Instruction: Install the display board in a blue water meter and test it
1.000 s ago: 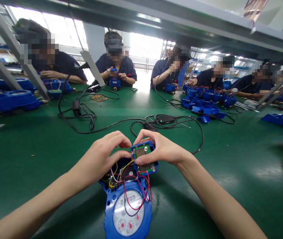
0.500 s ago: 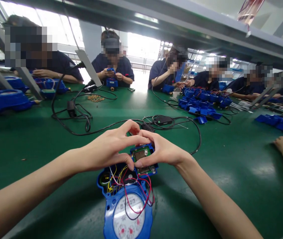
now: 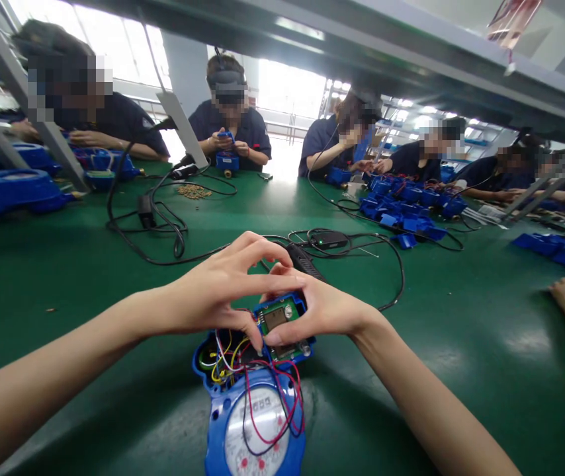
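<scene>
- Your right hand (image 3: 332, 307) clasps the blue casing (image 3: 307, 353), thumb over its circuit board (image 3: 275, 317), seemingly steadying it.
- Your left hand (image 3: 225, 287) arches half-open by wires (image 3: 219, 375); I can't tell its hold.

At six o'clock the meter housing (image 3: 216, 433) is smooth blue plastic, its dial cover (image 3: 262, 418) glossy, possibly glass. The green tabletop (image 3: 352, 403) is smooth with a sheen. Toward twelve, the overhead beam (image 3: 312, 39) is shiny metal.
</scene>
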`<state>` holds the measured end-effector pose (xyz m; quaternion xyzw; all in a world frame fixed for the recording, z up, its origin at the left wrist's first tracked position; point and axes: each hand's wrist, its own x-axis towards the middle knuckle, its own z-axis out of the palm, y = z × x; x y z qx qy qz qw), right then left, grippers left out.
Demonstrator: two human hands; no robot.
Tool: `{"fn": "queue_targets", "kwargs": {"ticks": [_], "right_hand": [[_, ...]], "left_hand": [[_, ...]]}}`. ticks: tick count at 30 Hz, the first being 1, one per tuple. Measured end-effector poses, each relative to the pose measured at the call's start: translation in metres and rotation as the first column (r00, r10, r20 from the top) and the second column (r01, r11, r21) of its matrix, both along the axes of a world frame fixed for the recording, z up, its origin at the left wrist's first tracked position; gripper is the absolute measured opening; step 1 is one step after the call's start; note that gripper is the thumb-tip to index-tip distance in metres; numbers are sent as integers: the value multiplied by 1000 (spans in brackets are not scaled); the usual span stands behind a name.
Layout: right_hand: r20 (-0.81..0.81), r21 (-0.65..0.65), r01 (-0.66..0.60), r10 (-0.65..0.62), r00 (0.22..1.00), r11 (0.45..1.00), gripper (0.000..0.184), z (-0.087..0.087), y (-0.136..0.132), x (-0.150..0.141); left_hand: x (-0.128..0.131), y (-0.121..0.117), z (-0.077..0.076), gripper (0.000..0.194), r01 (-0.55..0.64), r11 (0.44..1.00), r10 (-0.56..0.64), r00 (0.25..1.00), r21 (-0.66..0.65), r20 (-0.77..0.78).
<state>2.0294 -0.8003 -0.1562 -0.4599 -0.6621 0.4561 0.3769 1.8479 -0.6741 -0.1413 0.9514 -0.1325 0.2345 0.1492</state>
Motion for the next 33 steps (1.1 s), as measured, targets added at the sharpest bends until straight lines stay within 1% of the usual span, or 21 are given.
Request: {"fn": "queue_targets", "kwargs": {"ticks": [2, 4, 6, 9, 11, 13, 15, 16, 18, 19, 20, 21, 23, 25, 26, 27, 28, 30, 31, 32, 33], "right_hand": [[52, 67, 11, -14, 999, 998, 61, -1, 1, -1], [89, 92, 28, -36, 995, 995, 69, -2, 0, 0], [123, 63, 54, -62, 990, 997, 83, -2, -1, 1], [160, -14, 84, -80, 984, 996, 109, -3, 0, 4], [132, -21, 79, -76, 988, 997, 115, -5, 2, 7], [37, 4, 77, -77, 996, 997, 113, -10, 4, 8], [-140, 7, 72, -70, 988, 997, 110, -16, 7, 9], [-247, -7, 58, -58, 967, 998, 107, -19, 9, 9], [-436, -53, 20, -41, 899, 998, 95, -24, 11, 10], [-503, -80, 7, -47, 863, 997, 86, -27, 12, 10], [-543, -98, 16, -67, 837, 995, 76, -29, 12, 11], [-546, -98, 62, -106, 831, 993, 66, -32, 12, 13], [-486, -40, 243, -232, 842, 969, 47, -37, 8, 17], [-414, 57, 421, -362, 835, 905, 33, -41, -2, 19], [-380, 107, 467, -398, 835, 878, 29, -42, -9, 19], [-340, 163, 479, -407, 848, 863, 30, -43, -16, 18], [-279, 233, 458, -392, 877, 858, 35, -43, -24, 16], [-49, 435, 336, -351, 935, 836, 46, -42, -37, 10], [70, 528, 266, -354, 933, 807, 47, -41, -41, 6], [160, 606, 216, -384, 910, 765, 44, -41, -45, 2], [202, 670, 200, -435, 877, 715, 37, -40, -47, -3]], "left_hand": [[4, 3, 8, 74, 68, 998, -69, 994, -14, -90], [8, 5, 13, 73, 91, 996, -93, 985, -16, -147], [9, 6, 14, 72, 105, 994, -105, 979, -9, -173], [9, 5, 15, 67, 112, 994, -112, 977, -13, -182], [7, 3, 14, 63, 100, 995, -102, 979, -19, -178], [4, 1, 12, 59, 80, 996, -83, 984, -25, -160], [-1, -1, 5, 58, 66, 996, -72, 988, -53, -138], [-4, -2, -1, 59, 52, 995, -63, 988, -84, -137], [-13, -4, -16, 62, -16, 985, -13, 986, -172, -165], [-18, -5, -24, 65, -84, 972, 42, 981, -217, -191], [-23, -6, -33, 67, -149, 955, 97, 974, -255, -205], [-28, -7, -41, 69, -204, 934, 145, 967, -295, -210], [-36, -11, -55, 67, -274, 873, 229, 961, -402, -157], [-41, -15, -64, 60, -316, 796, 312, 945, -516, -97], [-42, -18, -66, 57, -331, 762, 346, 935, -557, -81], [-43, -20, -67, 55, -346, 730, 377, 923, -589, -75], [-43, -22, -68, 52, -363, 704, 403, 912, -610, -78], [-44, -27, -67, 47, -389, 663, 442, 893, -640, -86], [-44, -30, -66, 46, -390, 651, 455, 887, -651, -77], [-44, -32, -65, 45, -400, 645, 476, 877, -651, -67], [-43, -35, -64, 46, -413, 648, 495, 867, -640, -57]]}}
